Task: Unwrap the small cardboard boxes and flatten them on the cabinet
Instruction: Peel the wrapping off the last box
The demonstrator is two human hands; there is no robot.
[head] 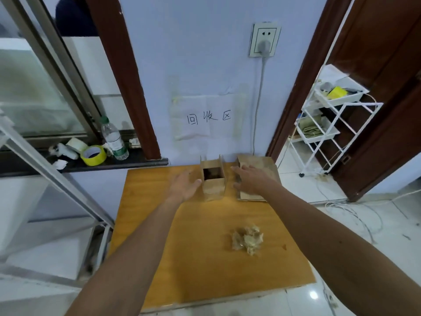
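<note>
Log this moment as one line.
left hand: open, beside upright open box | right hand: flat on flattened box | crumpled wrapping: loose on cabinet | stage: one box unflattened

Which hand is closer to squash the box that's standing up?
Probably the left hand: it is open right beside the standing box. The right hand is busy, lying flat on the flattened cardboard.

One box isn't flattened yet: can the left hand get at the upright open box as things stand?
Probably yes: the left hand is open right beside the upright box, nothing between them; the right hand lies on the flattened cardboard, clear of it.
</note>
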